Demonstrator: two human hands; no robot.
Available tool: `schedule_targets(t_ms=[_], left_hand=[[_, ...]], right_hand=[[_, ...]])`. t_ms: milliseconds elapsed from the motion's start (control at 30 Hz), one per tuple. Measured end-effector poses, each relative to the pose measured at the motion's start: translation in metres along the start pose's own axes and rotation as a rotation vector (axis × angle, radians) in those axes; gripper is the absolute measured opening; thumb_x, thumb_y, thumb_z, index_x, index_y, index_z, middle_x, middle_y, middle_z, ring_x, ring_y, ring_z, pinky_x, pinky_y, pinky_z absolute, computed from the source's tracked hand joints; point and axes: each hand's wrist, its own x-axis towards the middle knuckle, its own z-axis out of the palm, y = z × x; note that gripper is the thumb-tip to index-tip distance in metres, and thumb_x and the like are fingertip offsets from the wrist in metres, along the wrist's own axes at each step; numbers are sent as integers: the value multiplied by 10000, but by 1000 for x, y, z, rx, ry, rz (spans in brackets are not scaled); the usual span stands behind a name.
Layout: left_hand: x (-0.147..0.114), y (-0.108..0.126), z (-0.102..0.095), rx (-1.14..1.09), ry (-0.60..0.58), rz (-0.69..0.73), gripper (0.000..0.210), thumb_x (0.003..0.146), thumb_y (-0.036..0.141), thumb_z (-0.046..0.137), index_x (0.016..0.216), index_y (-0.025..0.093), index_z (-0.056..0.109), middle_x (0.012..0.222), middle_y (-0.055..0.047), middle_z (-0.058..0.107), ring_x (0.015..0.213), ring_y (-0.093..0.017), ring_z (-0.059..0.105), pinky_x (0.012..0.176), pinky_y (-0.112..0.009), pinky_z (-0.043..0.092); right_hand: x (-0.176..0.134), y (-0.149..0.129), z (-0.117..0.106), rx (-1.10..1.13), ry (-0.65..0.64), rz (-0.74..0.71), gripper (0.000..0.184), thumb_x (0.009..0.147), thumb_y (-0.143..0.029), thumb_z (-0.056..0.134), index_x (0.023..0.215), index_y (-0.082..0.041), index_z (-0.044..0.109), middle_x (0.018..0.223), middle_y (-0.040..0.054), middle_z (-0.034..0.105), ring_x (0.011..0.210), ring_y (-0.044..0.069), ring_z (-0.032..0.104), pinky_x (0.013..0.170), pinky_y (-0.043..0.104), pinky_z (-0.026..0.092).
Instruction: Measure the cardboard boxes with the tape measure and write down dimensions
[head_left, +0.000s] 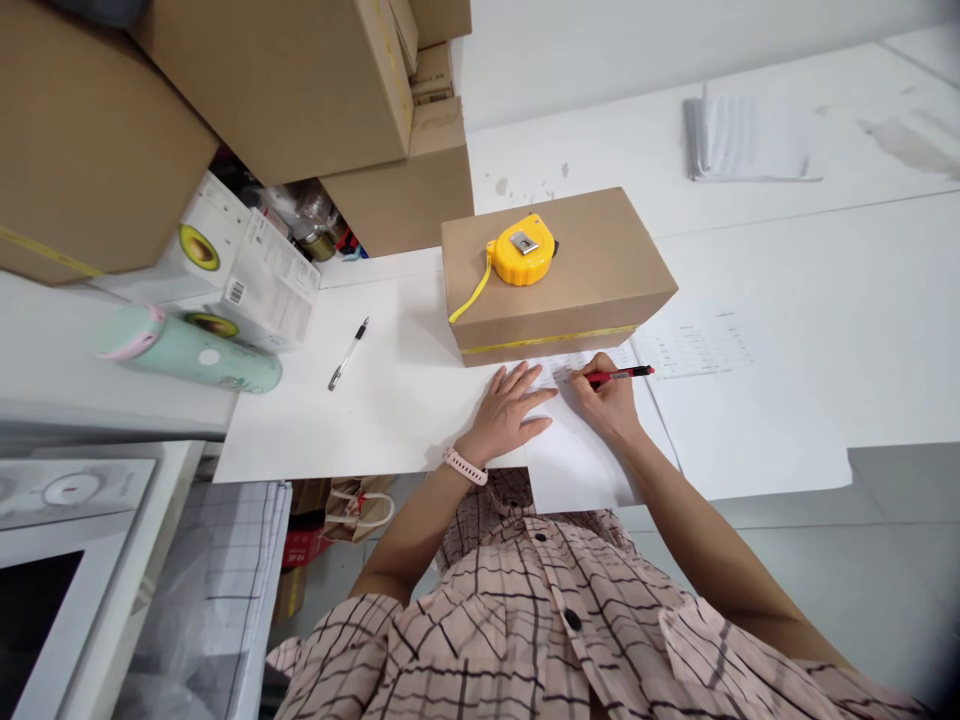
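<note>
My right hand (604, 400) is closed around a red and black pen (619, 375), its tip down at a sheet of paper (577, 455) with printed or written lines near the top. Flat on the left part of that sheet rests my left hand (510, 412), fingers spread, a pink band on its wrist. Just beyond both hands sits a closed cardboard box (585, 255) with yellow tape along its near side, partly over the sheet. A yellow tape measure (523, 250) lies on top of the box, a short strip of its tape hanging out.
Another written sheet (742, 400) lies to the right, and a stack of papers (750, 138) farther back. A clear pen (349, 355) is on the table's left, near a mint bottle (195, 350) and avocado-printed boxes (262, 290). Large cartons (285, 80) are piled at the back left.
</note>
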Motion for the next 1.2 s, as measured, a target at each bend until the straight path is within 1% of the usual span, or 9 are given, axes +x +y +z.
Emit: schedule_targets(t_ms=[233,333,533,600,700,833,933,1067,1200], left_hand=[[0,0,-1,6,-3,-8,449,987,404,629,1409,250,632,1662,-104,388,1590,-292,247,1299,-545,149],[0,0,-2,6,3,-8,445,994,416,614,1412,267,627,1663,-92,387,1589,-287,250,1297,-544,162],[0,-4,2,10,25,-4,433,976,410,645,1387,275,646,1642,-89,424,1573,-294,294,1288,-564,202],[-1,-3,6,17,96,10,373,960,374,669,1315,261,692,1583,-100,510,1531,-302,383,1270,-567,264],[0,6,1,1,381,107,227,981,271,612,1160,215,740,1343,-112,708,1289,-250,643,1134,-458,487],[17,24,-42,42,838,214,199,1007,218,544,1138,212,694,1111,-72,767,1074,-206,722,990,-392,562],[44,29,-92,131,960,44,266,1016,305,548,1251,212,630,1271,-120,698,1252,-268,638,1103,-468,472],[83,19,-137,110,769,-176,676,881,437,746,1452,210,464,1526,-179,503,1431,-366,458,1177,-522,378],[99,17,-148,-23,574,-231,780,819,343,808,1483,214,419,1437,-177,573,1383,-376,500,1155,-547,387]], right_hand=[[0,1,2,16,60,-8,213,825,-266,635,697,-247,467,618,-48,470,601,142,441,596,298,365],[-8,1,-6,1,127,-21,155,908,-353,612,832,-250,524,722,-22,572,649,162,521,624,304,426],[-24,16,-53,-492,58,-231,293,950,-210,468,1194,-251,626,1107,103,718,1011,280,646,866,414,507],[-25,25,-66,-689,45,-285,417,903,-115,442,1253,-225,640,1176,134,710,1100,314,613,916,447,487],[-25,38,-74,-825,84,-296,556,857,-33,413,1338,-213,627,1260,130,701,1132,316,592,930,453,473],[-24,47,-72,-802,109,-324,618,830,-14,413,1384,-209,605,1257,121,708,1122,309,591,925,447,475],[-23,51,-71,-762,106,-334,532,853,-56,422,1306,-210,654,1255,130,709,1113,325,594,922,472,484],[-21,52,-73,-703,99,-315,422,867,-113,450,1171,-239,714,1241,124,717,1108,336,613,923,511,503],[-25,39,-74,-545,191,-280,343,913,-216,457,1123,-259,724,1183,124,732,1078,344,641,903,534,531]])
